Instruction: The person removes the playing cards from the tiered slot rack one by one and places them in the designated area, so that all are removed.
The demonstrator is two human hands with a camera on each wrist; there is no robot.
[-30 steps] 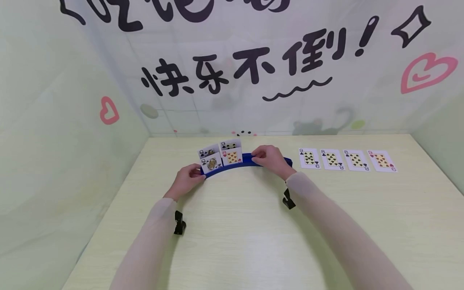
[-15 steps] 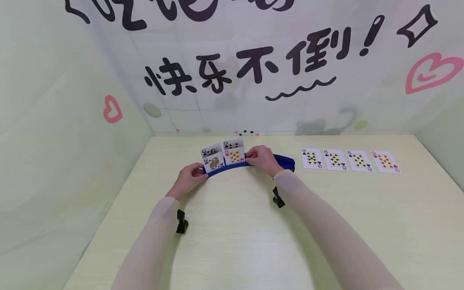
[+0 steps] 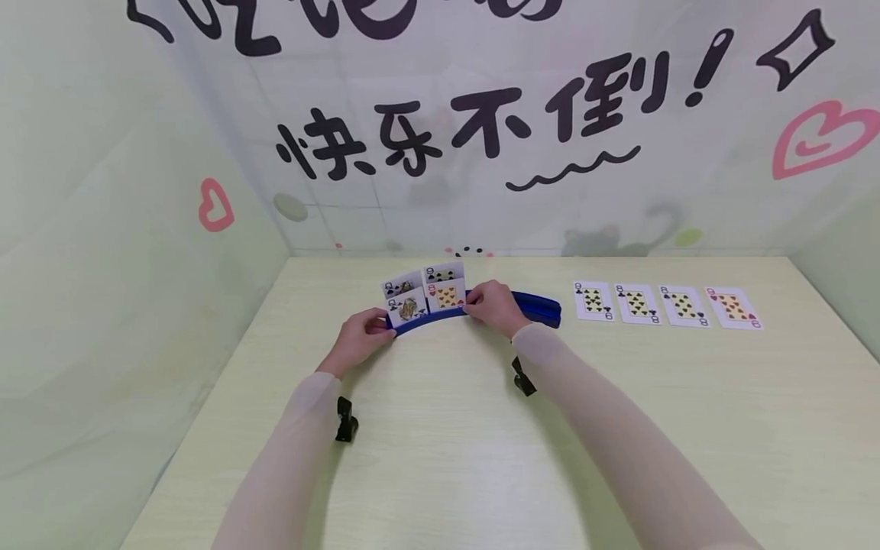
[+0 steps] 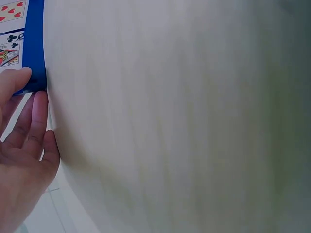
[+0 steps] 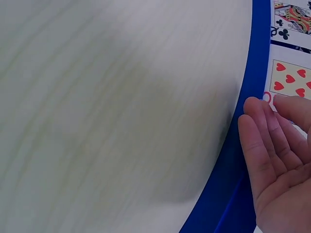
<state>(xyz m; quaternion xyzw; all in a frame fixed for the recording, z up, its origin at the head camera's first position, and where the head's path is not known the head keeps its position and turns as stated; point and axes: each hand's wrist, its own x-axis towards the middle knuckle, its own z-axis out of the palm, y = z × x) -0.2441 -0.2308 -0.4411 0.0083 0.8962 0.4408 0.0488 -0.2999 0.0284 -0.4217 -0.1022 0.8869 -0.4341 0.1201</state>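
Note:
In the head view, a curved blue card holder (image 3: 539, 307) stands on the table with playing cards upright in two rows. My left hand (image 3: 359, 338) grips its left end, thumb (image 4: 22, 77) on the front and fingers below and behind. The queen of clubs (image 3: 408, 307) leans in the front row beside that hand. To its right is a hearts card (image 3: 447, 295), and my right hand (image 3: 496, 305) pinches its lower right corner. A queen of spades (image 3: 400, 287) and another black card (image 3: 442, 272) show behind them, their lower parts hidden.
Right of the holder, a row of face-up cards lies on the table: two clubs cards (image 3: 593, 301) (image 3: 638, 304), a spades card (image 3: 684, 306) and a hearts card (image 3: 733, 307). A printed cloth wall (image 3: 447, 206) borders the table's back edge.
My right hand has slid left along the holder, from its bare right part to the hearts card's edge. My left hand keeps its hold. The view has shifted slightly.

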